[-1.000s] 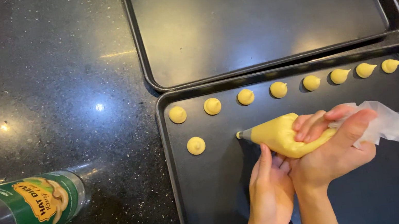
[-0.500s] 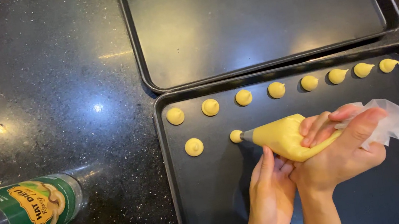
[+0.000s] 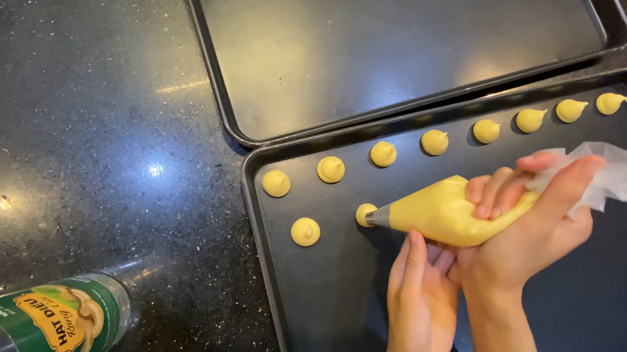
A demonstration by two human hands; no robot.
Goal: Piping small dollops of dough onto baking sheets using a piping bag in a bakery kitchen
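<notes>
Now the right hand (image 3: 533, 227), fingers clamped on the piping bag (image 3: 441, 211), has piped a second-row dollop (image 3: 365, 213); the left hand (image 3: 421, 300), fingers together, steadies it from beneath.

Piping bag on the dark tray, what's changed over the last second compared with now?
A second yellow dollop has appeared in the lower row at the tip of the piping bag; a second ago there was only one there. The right hand still squeezes the bag, with the left hand steadying beneath. The top row of eight dollops, the upper tray and the green jar are unchanged.
</notes>
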